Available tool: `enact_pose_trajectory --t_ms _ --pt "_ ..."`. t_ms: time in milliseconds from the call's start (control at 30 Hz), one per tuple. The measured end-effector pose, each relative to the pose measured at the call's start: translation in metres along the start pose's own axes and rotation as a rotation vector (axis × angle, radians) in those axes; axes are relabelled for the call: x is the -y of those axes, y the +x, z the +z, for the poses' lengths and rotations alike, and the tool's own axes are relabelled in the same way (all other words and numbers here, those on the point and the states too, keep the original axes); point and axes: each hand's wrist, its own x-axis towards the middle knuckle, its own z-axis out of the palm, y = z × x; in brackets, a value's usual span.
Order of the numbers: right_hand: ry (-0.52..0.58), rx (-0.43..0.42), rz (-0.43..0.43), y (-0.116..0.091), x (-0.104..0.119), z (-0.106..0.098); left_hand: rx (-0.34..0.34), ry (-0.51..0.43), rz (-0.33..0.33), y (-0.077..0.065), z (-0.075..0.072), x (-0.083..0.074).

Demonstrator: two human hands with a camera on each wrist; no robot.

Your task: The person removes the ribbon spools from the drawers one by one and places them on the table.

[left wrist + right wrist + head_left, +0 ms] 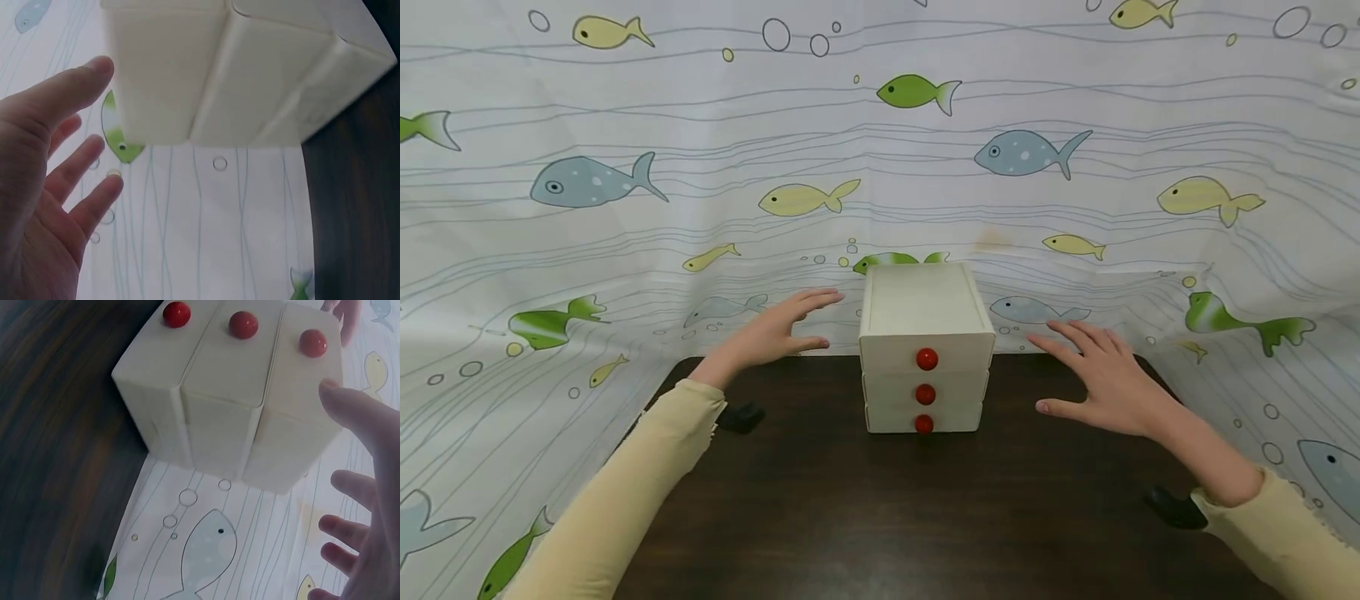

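Observation:
A white box of three stacked drawers (925,304) stands at the far edge of the dark table, each drawer front bearing a round red knob (927,359). In the head view my left hand (778,329) is held up to the left of the box, its fingers pointing toward it and nothing in its grasp. My right hand (1101,379) hovers on the other side, fingers spread, a gap between it and the box. The left wrist view shows the box's plain side (165,75) beyond my thumb. From the right wrist, all three knobs (243,325) show.
A dark brown wooden table (880,508) spreads in front of the box. Behind and at both sides hangs a white cloth (820,142) printed with fish and wavy lines. Dark straps (1176,508) show near both cuffs.

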Motion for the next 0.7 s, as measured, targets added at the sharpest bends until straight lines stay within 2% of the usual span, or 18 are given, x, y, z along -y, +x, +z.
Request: enact_pose_trajectory --t_ms 133,333,567,700 --pt "0.025 -0.059 0.005 0.003 0.008 0.002 -0.028 -0.099 0.010 0.013 0.007 -0.005" --pt "0.096 -0.174 -0.005 0.012 0.021 0.007 -0.047 -0.158 -0.001 0.027 0.014 -0.005" --pt "0.191 -0.305 -0.068 0.028 0.039 0.024 -0.055 -0.219 -0.003 0.033 0.018 -0.010" --pt "0.240 -0.380 -0.090 0.037 0.052 0.032 -0.036 -0.248 -0.017 0.035 0.021 -0.010"
